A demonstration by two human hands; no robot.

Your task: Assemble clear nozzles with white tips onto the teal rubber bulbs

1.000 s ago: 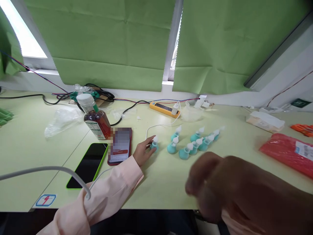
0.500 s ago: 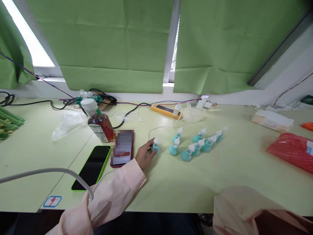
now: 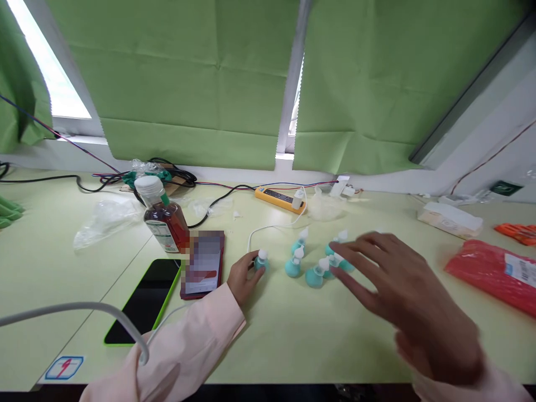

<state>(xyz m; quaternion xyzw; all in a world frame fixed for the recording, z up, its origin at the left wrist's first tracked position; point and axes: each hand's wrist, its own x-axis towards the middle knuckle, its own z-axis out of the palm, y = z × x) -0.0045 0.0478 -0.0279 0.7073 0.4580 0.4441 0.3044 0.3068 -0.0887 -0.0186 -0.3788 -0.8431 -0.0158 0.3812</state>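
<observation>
My left hand [image 3: 245, 276] has its fingers wrapped round a small blue-green squeeze bottle with a white tip [image 3: 262, 261], which stands upright on the table. To its right stand several more such blue-green bottles [image 3: 292, 267] with white nozzles in a loose group. My right hand [image 3: 397, 285] is raised over the right part of that group, fingers spread, holding nothing, and blurred a little. It hides some of the bottles behind it.
Left of my left hand lie a red-cased phone [image 3: 204, 265] and a green-edged phone [image 3: 144, 301]. A bottle of reddish liquid [image 3: 170, 223] stands behind them. A yellow power strip [image 3: 278, 200] with a white cable lies at the back. At right are a red plastic package [image 3: 494, 273] and a tissue pack [image 3: 450, 219].
My right hand has come up from the lower right over the bottles, and its fingers are spread. My left hand still holds its bottle. The view has shifted slightly.
</observation>
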